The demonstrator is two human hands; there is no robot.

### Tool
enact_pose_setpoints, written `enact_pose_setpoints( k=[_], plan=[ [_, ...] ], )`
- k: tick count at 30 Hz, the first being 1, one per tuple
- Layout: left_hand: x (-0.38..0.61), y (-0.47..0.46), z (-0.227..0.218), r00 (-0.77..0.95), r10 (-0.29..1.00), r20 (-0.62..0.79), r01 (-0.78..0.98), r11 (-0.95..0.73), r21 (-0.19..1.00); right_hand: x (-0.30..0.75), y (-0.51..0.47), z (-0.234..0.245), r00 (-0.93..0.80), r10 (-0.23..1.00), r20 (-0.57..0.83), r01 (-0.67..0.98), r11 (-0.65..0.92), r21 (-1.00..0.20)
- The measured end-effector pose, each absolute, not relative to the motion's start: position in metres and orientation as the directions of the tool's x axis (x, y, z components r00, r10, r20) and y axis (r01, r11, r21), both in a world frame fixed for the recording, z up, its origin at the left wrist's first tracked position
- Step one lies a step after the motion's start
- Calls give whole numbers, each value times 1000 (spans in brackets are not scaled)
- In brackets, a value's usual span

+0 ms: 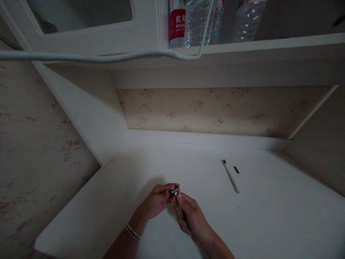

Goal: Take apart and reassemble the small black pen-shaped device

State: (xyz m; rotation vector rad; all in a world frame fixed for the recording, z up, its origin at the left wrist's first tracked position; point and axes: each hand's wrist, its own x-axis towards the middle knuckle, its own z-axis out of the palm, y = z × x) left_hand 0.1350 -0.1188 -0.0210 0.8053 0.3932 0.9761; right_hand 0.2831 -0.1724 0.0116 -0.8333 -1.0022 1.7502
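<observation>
Both my hands meet low in the middle of the head view, over a white desk [258, 223]. My right hand [192, 217] is closed around the dark handle of a small razor-like tool [176, 197]. My left hand [157, 199] pinches the tool's metal head with its fingertips. A bracelet circles my left wrist. Further right on the desk lie a pale slim stick with a dark tip [230, 176] and a tiny dark piece [236, 169], both beyond my hands' reach.
A white shelf [269, 45] overhangs the desk and carries water bottles [244, 19], one with a red label [177, 23]. A white cable [81, 57] hangs across the top. Floral wallpaper [215, 111] backs the alcove; white side panels close it in.
</observation>
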Motion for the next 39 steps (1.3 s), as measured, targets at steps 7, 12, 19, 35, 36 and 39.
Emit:
enact_pose_setpoints(
  k=[7,12,19,35,36,39],
  plan=[
    [140,-118,-24,461,886,52,-619,279,734,283,-171,12,-237,971,-35,-194,-82,-977],
    [141,-119,-19,437,897,63,-640,261,722,286,-171,14,-218,976,-13,-126,-42,-991],
    [142,-118,-18,444,894,56,-623,264,736,285,-168,8,-245,968,-52,-201,-103,-974],
    [140,-115,-23,444,887,129,-580,174,796,290,-169,12,-191,981,-24,-123,-48,-991],
    [140,-115,-24,441,888,129,-578,171,798,290,-169,12,-183,983,-9,-110,-29,-993],
    [139,-115,-25,437,890,130,-565,159,810,292,-169,11,-193,981,-12,-100,-32,-994]
  ],
)
